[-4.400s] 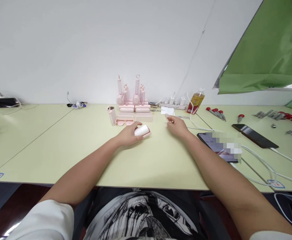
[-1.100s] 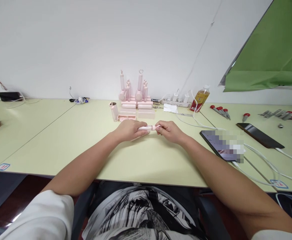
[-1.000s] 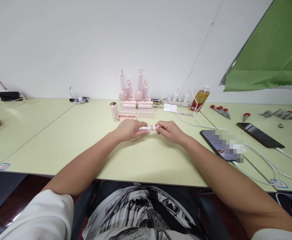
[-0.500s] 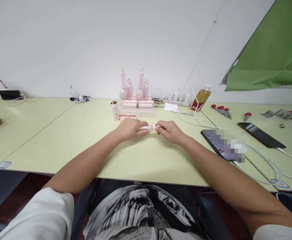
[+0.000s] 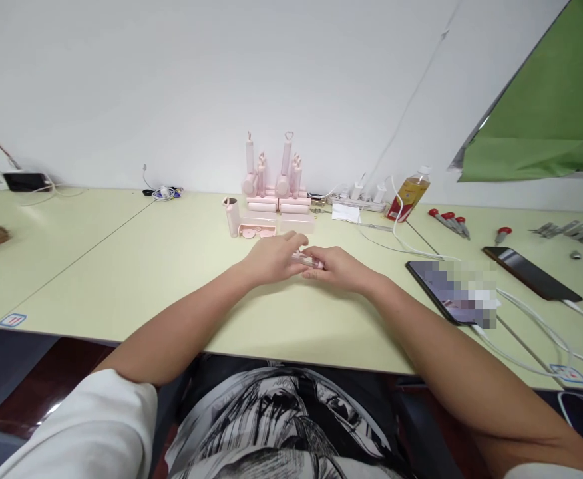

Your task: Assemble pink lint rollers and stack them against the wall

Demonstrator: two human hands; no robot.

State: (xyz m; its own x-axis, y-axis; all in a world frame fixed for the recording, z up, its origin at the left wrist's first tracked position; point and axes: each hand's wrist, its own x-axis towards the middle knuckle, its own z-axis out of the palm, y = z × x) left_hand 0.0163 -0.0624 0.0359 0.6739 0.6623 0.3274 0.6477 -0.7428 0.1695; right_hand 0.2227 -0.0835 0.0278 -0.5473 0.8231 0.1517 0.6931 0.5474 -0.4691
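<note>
Clear pink tube (image 5: 309, 260): was held over the counter (image 5: 291, 326), its ends covered by both hands.
Right hand (image 5: 339, 269): was closed around the tube's right end.
Left hand (image 5: 271, 258): was curled about the left end; firmness of grip could not be told.
Pink tray (image 5: 257, 227): was placed behind the left hand, round pieces (image 5: 248, 233) held inside.
Open cylinder (image 5: 232, 220): was stood beside the tray.
</note>
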